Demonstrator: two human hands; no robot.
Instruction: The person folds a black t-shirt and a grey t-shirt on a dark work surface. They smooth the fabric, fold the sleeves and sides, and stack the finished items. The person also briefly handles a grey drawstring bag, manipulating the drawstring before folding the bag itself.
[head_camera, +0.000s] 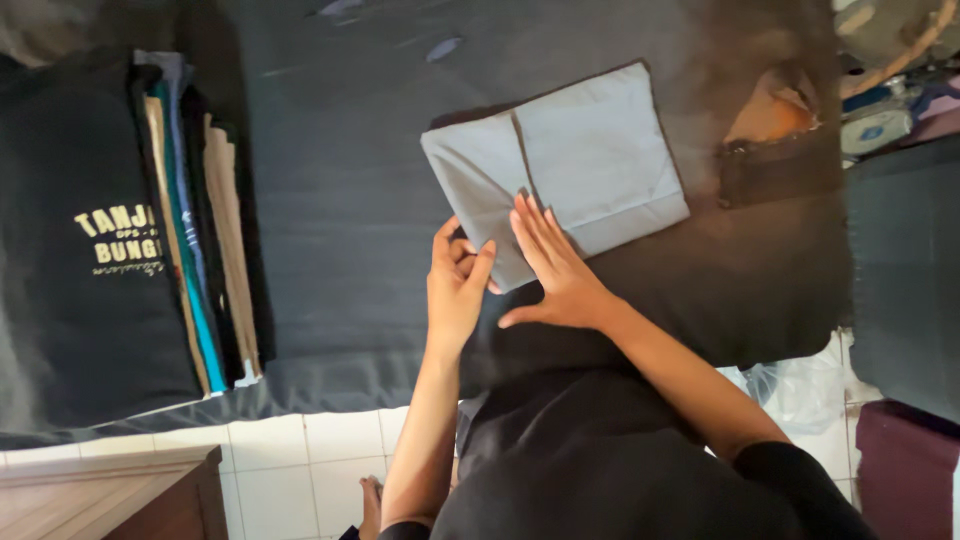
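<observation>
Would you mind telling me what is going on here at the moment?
A person is working with bare hands on a folded grey cloth that lies on a dark covered surface. The right hand lies flat on the cloth's near edge, while the left hand pinches the cloth's near corner. To the left, a stack of folded clothes sits on the same surface, a black shirt on top. A white tiled floor shows below.
</observation>
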